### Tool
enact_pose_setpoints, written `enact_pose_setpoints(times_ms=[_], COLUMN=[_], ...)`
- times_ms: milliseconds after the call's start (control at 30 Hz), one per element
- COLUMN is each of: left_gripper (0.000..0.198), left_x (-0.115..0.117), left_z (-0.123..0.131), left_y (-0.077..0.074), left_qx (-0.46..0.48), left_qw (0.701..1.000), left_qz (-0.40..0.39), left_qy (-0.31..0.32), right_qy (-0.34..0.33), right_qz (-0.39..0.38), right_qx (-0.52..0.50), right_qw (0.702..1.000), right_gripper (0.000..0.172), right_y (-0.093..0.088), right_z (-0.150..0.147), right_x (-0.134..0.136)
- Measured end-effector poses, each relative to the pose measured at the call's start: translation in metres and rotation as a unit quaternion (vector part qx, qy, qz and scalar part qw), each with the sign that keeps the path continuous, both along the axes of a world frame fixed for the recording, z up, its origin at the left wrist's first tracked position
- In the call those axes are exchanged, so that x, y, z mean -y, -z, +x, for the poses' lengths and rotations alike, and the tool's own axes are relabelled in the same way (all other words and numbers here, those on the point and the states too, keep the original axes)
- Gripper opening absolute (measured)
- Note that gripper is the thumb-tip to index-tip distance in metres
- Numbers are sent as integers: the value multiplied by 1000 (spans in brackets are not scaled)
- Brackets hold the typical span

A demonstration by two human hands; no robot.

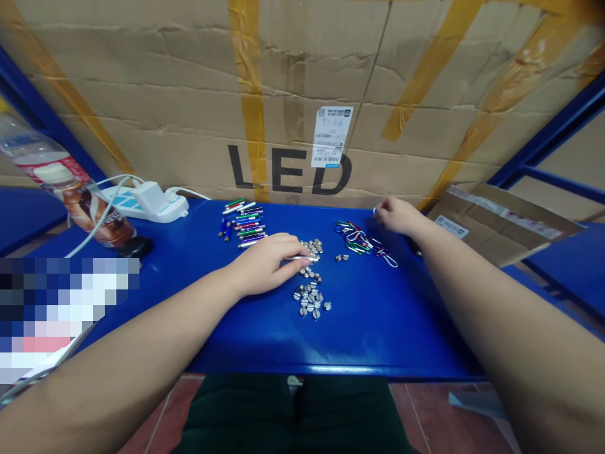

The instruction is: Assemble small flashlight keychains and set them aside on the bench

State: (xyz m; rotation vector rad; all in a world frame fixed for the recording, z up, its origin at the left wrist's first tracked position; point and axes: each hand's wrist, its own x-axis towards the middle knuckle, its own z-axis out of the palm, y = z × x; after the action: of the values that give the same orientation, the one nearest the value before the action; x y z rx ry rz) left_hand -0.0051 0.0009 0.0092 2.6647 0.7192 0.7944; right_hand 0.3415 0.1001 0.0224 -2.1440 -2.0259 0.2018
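- Nearest me, a cluster of small silver, slotted, round metal pieces [310, 299] is lying loose on the glossy blue desk [378, 334]; a sweeping wrist could be sending some rolling over the front edge, since the top is looking slick.
- Just beyond, my left hand [269, 265] is resting low, its fingers grasping a slim silver metal rod [299, 257] between thumb and forefinger. A loose pinch on that smooth surface could be letting it slip or turn.
- Right beside those fingertips, a heap of small silver metal discs [312, 245] is sitting partly behind my hand; any sideways nudge could be scattering it and mixing it with the nearer cluster.
- To the right, two stray silver pieces [341, 257] are lying apart, easy to be brushing away unnoticed.
- Past them, the multicoloured metal carabiners [357, 238] are overlapping in a tangle; pulling one could be dragging its neighbours along.
- Left of these, the shiny coloured metal tubes [246, 224] are lying bunched beyond my left hand; a knock could be rolling them apart.
- Farther right, my right hand [399, 216] is closing its fingertips on a tiny shiny piece [375, 211], too small for naming; a weak tip grip could be dropping it by the big brown cardboard box [189, 113].
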Motion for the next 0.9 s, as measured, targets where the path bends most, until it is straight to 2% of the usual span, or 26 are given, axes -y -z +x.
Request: enact_pose_setpoints(times_ms=[33, 67, 133, 167, 233, 300, 400, 533, 667, 900], left_gripper=[24, 24, 25, 25, 25, 24, 21, 20, 19, 16], left_x=[0, 1, 1, 2, 2, 3, 3, 3, 3, 3], left_z=[0, 0, 1, 1, 2, 3, 4, 5, 6, 8], left_y=[0, 0, 0, -1, -1, 0, 1, 2, 2, 4], left_qx=[2, 4, 8, 12, 23, 37, 55, 71, 75, 102], left_qw=[1000, 1000, 999, 999, 998, 997, 995, 992, 988, 981], left_qz=[-5, -9, -20, -26, -41, -55, -68, -95, -123, -155], left_qy=[-6, -13, -28, -34, -41, -43, -41, -45, -56, -59], right_qy=[-5, -14, -54, -87, -134, -164, -185, -196, -176, -207], right_qz=[8, 14, -3, -28, -55, -100, -119, -126, -121, -53], right_qx=[-64, -201, -436, -495, -560, -581, -591, -606, -642, -620], right_qw=[998, 979, 898, 864, 816, 791, 776, 761, 736, 755], right_gripper=[22, 17, 7, 15, 27, 34, 44, 36, 33, 36], right_y=[-3, -5, -10, -12, -14, -12, -6, 1, 4, 5], right_z=[-4, -8, -20, -27, -42, -58, -80, -99, -106, -110], right_x=[7, 15, 33, 42, 59, 71, 82, 87, 91, 97])
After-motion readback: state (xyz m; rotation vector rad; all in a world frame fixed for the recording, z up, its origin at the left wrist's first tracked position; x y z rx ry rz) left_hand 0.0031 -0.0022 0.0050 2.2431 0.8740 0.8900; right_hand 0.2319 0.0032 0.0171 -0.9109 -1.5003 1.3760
